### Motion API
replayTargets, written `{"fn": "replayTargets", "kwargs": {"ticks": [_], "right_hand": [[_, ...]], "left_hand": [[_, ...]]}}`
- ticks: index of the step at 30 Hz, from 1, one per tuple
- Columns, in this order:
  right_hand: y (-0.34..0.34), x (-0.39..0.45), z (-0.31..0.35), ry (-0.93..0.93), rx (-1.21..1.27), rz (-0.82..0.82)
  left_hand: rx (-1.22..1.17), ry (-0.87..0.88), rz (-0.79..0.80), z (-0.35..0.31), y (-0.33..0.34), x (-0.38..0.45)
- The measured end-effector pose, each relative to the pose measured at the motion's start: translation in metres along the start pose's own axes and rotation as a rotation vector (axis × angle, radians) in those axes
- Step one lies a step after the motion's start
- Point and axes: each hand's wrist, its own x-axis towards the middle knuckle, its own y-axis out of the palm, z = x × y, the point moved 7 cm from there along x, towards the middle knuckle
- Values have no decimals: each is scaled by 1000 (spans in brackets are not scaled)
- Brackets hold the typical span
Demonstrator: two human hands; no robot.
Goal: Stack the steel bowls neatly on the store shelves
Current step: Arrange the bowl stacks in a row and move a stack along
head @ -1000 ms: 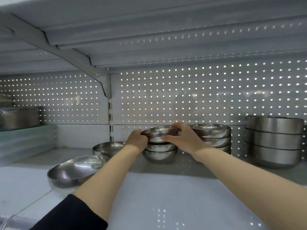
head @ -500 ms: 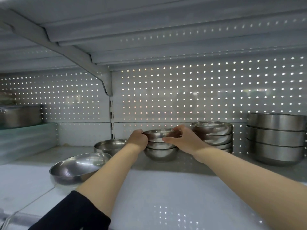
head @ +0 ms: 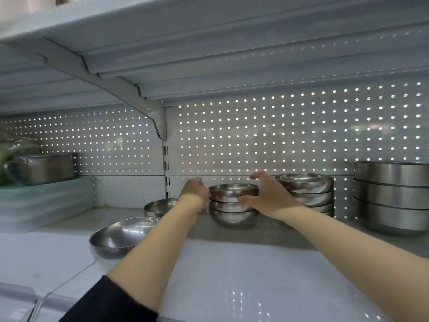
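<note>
Between the two hands, a stack of small steel bowls (head: 233,205) sits at the back of the shelf (head: 232,275). Right hand (head: 269,194) spread open, fingers arched over the top bowl's right rim, thumb close by its side; contact unclear, nothing held. Left hand (head: 194,189) loosely curled against the stack's left side; whether it presses the rim cannot be told. Just right of the right hand: second bowl stack (head: 308,194). Farther right: larger bowls (head: 392,196). Left of and nearer than the left hand: two loose bowls (head: 120,240).
</note>
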Motion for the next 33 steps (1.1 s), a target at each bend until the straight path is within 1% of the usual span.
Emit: {"fn": "replayTargets", "kwargs": {"ticks": [2,3,5,6,8,10,12,14,16,18,21,24,26,28,31,33], "right_hand": [[-10,-7,26,-85,-86,-54],[-11,-13,41,-128,-92,-57],[-1,-27,70,-224,-49,14],[10,-35,84,-285,-38,83],[39,-52,107,-383,-62,247],[68,-64,124,-463,-111,369],[92,-69,133,-494,-114,447],[108,-71,135,-478,-85,497],[114,-69,135,-459,-58,491],[109,-65,135,-433,-33,452],[87,-43,138,-401,-17,330],[66,-11,142,-316,7,226],[66,10,143,-291,-28,180],[75,25,137,-258,-37,173],[90,33,118,-217,-57,171],[100,33,108,-205,-84,198]], "left_hand": [[-25,87,-22,-10,-24,-14],[9,150,-28,-12,-41,-28],[182,246,-86,-3,-85,-59],[295,249,-134,7,-110,-74],[481,171,-196,35,-154,-96],[535,16,-199,67,-181,-106],[404,-143,-144,96,-189,-107],[246,-189,-63,108,-184,-109],[185,-120,35,101,-176,-109],[148,-62,66,86,-172,-106],[111,11,13,60,-173,-82],[103,75,-67,36,-168,-40],[110,59,-128,27,-157,-12],[158,-4,-163,32,-142,13],[213,-97,-137,53,-124,35],[229,-116,-118,67,-118,38]]}}
